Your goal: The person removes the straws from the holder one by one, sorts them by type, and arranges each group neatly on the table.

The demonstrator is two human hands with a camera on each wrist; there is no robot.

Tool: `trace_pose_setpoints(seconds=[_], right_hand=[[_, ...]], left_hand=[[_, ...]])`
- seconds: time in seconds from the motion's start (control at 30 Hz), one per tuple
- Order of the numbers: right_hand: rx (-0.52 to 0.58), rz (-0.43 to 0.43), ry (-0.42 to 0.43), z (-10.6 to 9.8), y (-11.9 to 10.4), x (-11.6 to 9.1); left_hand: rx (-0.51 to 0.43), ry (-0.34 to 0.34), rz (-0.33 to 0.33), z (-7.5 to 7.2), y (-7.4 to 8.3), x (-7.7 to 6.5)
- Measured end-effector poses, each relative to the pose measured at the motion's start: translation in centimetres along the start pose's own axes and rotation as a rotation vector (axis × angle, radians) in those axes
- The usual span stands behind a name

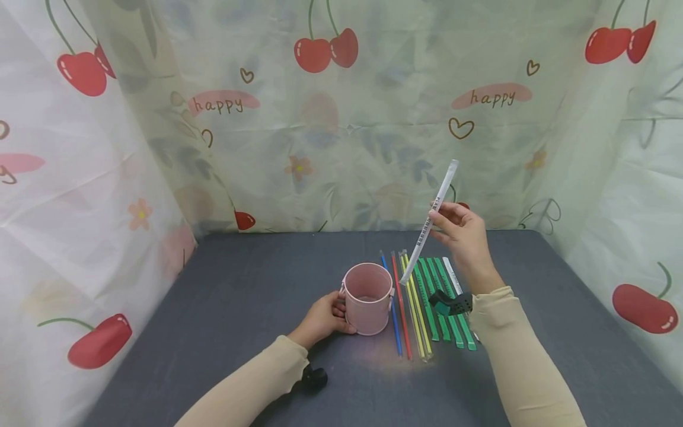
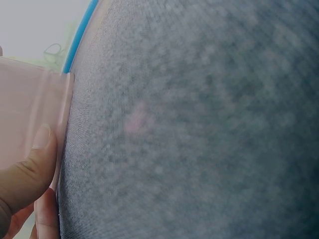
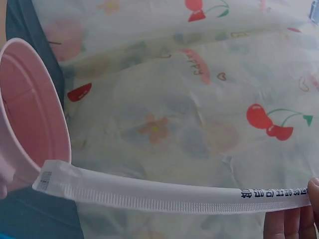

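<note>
My right hand (image 1: 463, 237) pinches a white paper-wrapped straw (image 1: 424, 237) between thumb and fingers, raised above the table. Printed dark characters run along its wrapper, and its lower end hangs slanted just right of a pink bucket (image 1: 368, 314). In the right wrist view the straw (image 3: 149, 191) stretches across from the fingers to near the bucket's rim (image 3: 62, 124). The bucket stands upright on the table, its inside showing no straws. My left hand (image 1: 322, 317) holds it from the left, with the thumb (image 2: 37, 162) against its wall in the left wrist view.
Right of the bucket lie a blue straw (image 1: 397, 332), a red straw (image 1: 407, 332), two yellow straws (image 1: 418, 332), several green-wrapped straws (image 1: 443, 323) and another white-wrapped straw (image 1: 452, 276). The dark table (image 1: 256, 279) meets a cherry-print curtain (image 1: 341, 166) behind and at the sides.
</note>
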State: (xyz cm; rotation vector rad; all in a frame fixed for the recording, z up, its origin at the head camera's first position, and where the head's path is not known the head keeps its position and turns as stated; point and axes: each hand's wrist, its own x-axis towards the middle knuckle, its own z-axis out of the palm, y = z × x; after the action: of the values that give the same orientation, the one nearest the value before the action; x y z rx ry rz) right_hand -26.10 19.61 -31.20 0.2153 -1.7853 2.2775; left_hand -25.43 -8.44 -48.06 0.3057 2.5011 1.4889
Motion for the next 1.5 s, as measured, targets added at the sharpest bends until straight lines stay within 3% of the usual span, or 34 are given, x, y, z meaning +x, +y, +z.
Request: trace_pose_setpoints(seconds=[0.47, 0.97, 1.5], right_hand=[[-0.075, 0.043, 0.052, -3.5, 0.9, 0.7], [-0.467, 0.110, 0.068, -7.4, 3.3, 1.6], [-0.715, 0.245, 0.068, -9.7, 6.0, 2.4]], left_hand=[[0.021, -0.001, 0.007, 0.0, 0.0, 0.1], [0.012, -0.006, 0.001, 0.0, 0.1, -0.1], [0.008, -0.003, 0.006, 0.0, 0.2, -0.2]])
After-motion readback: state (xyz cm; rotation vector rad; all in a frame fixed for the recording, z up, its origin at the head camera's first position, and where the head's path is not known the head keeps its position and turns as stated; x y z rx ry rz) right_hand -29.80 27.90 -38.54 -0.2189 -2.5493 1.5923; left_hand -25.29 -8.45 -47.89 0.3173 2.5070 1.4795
